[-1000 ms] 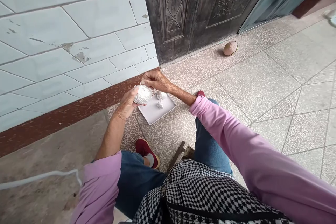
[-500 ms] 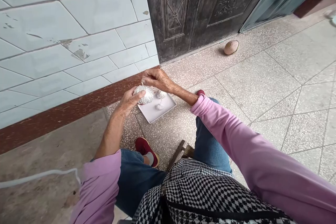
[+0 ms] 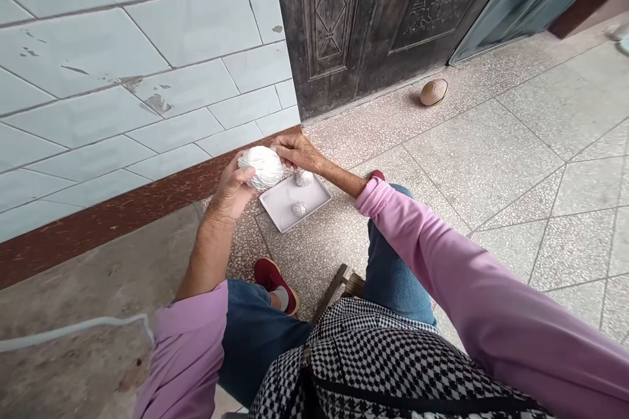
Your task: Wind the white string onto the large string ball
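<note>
Head view is showing us grasping a white yarn ball [image 3: 265, 167] in our left hand [image 3: 232, 186], whose fingers are cupping its left side while the thumb is pressing across its face. We are holding that ball up beside the far left corner of a pale tray [image 3: 281, 201], which is resting on the speckled floor [image 3: 339, 229] with two smaller white balls sitting in it. Our right hand [image 3: 296, 152] is bending its fingers close together at the ball's far right edge; they are probably pinching yarn, but we cannot tell, since no strand is showing clearly. Judging from this pose, we are working the yarn at the ball's surface, and the next move is calling for a steady left grasp, a light right pinch and an even pull.
</note>
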Demonstrator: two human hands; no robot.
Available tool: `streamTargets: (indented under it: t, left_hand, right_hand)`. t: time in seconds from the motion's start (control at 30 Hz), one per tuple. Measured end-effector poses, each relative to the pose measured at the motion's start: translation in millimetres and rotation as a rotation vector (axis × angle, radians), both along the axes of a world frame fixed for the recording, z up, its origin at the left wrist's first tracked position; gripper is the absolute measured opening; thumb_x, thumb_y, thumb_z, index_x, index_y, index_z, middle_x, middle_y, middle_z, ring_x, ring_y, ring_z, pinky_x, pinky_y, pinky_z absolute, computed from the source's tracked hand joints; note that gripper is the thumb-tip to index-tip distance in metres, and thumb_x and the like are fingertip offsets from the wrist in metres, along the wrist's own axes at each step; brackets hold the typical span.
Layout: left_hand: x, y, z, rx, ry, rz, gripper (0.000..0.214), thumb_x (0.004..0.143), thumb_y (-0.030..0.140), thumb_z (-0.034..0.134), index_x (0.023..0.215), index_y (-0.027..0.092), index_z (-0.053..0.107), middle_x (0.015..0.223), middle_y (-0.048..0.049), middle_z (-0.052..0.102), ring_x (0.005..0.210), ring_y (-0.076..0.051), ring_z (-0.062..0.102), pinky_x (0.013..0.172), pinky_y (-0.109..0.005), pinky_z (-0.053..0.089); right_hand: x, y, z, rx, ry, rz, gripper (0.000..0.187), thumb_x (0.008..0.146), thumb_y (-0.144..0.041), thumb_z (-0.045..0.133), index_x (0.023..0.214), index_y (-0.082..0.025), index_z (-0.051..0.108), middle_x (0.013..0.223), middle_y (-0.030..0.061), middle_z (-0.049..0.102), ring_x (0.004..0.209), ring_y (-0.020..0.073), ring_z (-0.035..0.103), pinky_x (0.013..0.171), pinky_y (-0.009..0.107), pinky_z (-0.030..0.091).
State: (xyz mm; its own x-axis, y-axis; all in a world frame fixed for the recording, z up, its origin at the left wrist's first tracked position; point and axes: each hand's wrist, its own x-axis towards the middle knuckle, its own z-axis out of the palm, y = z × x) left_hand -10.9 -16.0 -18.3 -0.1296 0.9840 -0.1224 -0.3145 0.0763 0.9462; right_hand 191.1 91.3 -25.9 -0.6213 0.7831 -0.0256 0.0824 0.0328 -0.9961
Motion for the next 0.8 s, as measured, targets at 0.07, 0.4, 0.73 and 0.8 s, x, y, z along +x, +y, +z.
streamTargets:
  t: [0.07,0.4,0.73,0.8]
  left_hand:
    - [3,0,3.4,0.051,-0.071,0.06,0.076,0.059,0.056,0.117,0.117,0.025,0.078,0.116,-0.0145,0.085,0.128,-0.043,0.085,0.106,-0.047,0.077]
    - [-16,16,-9.9,-0.019,0.097,0.36,0.08,0.042,0.032,0.114,0.112,0.026,0.075,0.108,-0.0013,0.078,0.097,-0.022,0.072,0.079,-0.027,0.06]
    - [-10,9,-14.4,-0.058,0.45,-0.031,0.088,0.049,0.039,0.121,0.128,0.021,0.088,0.116,-0.0068,0.085,0.106,-0.032,0.077,0.091,-0.038,0.061]
    - [-4,5,-8.3,-0.059,0.4,-0.124,0.09,0.05,0.042,0.123,0.13,0.021,0.089,0.119,-0.0089,0.087,0.11,-0.035,0.08,0.094,-0.039,0.063]
  right_hand:
    - [-5,-3,-8.5,0.065,-0.041,0.031,0.045,0.132,0.001,0.064,0.091,-0.017,0.066,0.07,-0.0062,0.059,0.063,0.0083,0.053,0.065,0.02,0.042]
    - [-2,-26,-13.0,0.166,-0.017,0.39,0.034,0.133,-0.014,0.073,0.098,-0.014,0.073,0.08,-0.0028,0.068,0.071,0.0104,0.064,0.072,0.02,0.05]
    - [15,-1,13.6,0.083,0.021,0.17,0.043,0.129,-0.013,0.082,0.09,-0.018,0.067,0.072,-0.005,0.055,0.071,0.0109,0.048,0.068,0.024,0.038]
    - [15,0,13.1,0.086,0.012,0.144,0.045,0.128,-0.016,0.087,0.088,-0.019,0.065,0.072,-0.0057,0.052,0.073,0.0114,0.046,0.068,0.026,0.035]
